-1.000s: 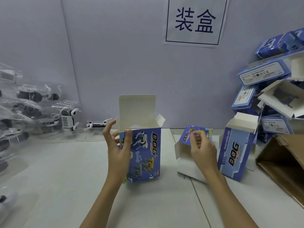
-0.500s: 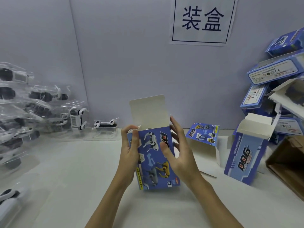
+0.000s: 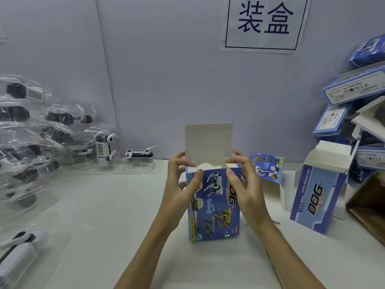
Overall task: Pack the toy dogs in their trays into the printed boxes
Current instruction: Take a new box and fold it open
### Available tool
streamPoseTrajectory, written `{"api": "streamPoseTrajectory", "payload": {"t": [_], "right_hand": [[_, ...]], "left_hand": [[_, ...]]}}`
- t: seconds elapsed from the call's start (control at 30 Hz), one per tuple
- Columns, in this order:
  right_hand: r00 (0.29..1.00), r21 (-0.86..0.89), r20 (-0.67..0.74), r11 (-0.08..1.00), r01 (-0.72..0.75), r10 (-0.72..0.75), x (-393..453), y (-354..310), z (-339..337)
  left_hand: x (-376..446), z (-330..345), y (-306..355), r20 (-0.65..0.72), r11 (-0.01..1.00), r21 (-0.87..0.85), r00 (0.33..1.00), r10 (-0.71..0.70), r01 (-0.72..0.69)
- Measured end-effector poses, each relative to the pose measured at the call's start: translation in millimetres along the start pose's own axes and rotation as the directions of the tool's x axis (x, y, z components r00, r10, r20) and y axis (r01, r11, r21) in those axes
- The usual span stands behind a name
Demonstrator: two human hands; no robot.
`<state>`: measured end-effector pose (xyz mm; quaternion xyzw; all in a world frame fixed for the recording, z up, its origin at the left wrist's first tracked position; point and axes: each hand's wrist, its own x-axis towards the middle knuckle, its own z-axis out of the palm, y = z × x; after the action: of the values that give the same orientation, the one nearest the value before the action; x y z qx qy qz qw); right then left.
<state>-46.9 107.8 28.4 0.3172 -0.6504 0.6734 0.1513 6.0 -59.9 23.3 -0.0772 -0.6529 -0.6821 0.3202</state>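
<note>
Blue printed cardboard box [image 3: 214,203], upright, pinched at top corners by left hand [image 3: 179,184] and right hand [image 3: 248,184]; likely light, crushable, best held by side edges.

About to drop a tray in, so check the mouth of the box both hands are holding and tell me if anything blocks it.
Nothing visible blocks it. The box stands upright on the table, its top flap raised behind the opening. The left hand and right hand grip its upper corners; whether the side flaps are fully clear cannot be told.
</note>
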Motion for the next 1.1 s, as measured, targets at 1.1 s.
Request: {"api": "streamPoseTrajectory", "payload": {"t": [1.1], "right_hand": [[0.996,0.073,-0.087,0.997,0.003,0.003,-2,0,11]], "left_hand": [[-3,3,-14,0.135,0.989,0.109,0.988,0.08,-0.096]]}}
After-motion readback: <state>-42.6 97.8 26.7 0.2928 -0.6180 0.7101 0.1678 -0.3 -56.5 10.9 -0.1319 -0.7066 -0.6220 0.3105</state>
